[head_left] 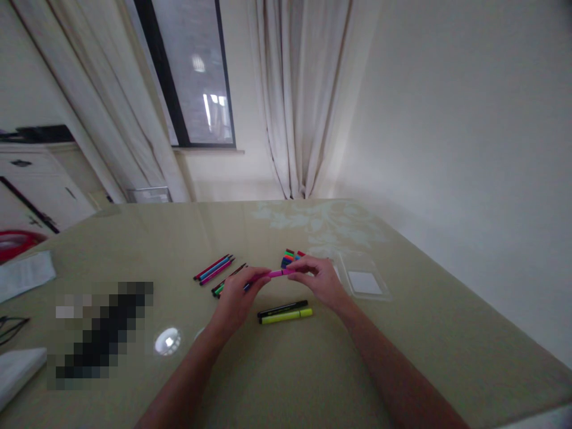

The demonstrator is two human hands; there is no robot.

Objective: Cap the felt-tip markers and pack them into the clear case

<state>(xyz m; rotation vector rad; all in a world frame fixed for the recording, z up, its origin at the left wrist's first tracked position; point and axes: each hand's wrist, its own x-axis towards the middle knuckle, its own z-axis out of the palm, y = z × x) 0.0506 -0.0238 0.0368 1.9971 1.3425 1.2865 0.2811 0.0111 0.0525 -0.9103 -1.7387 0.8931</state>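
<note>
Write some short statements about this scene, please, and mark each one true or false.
1. Both the left hand and the right hand have fingers on the pink pen. True.
2. The yellow pen lies nearer the person than the black pen. True.
3. The black pen stands upright on the table. False: it lies flat on the table.
4. The clear case is left of the left hand. False: it lies to the right of the right hand.
5. The pink pen lies on the yellow pen. False: it is between the hands, apart from the yellow pen.
</note>
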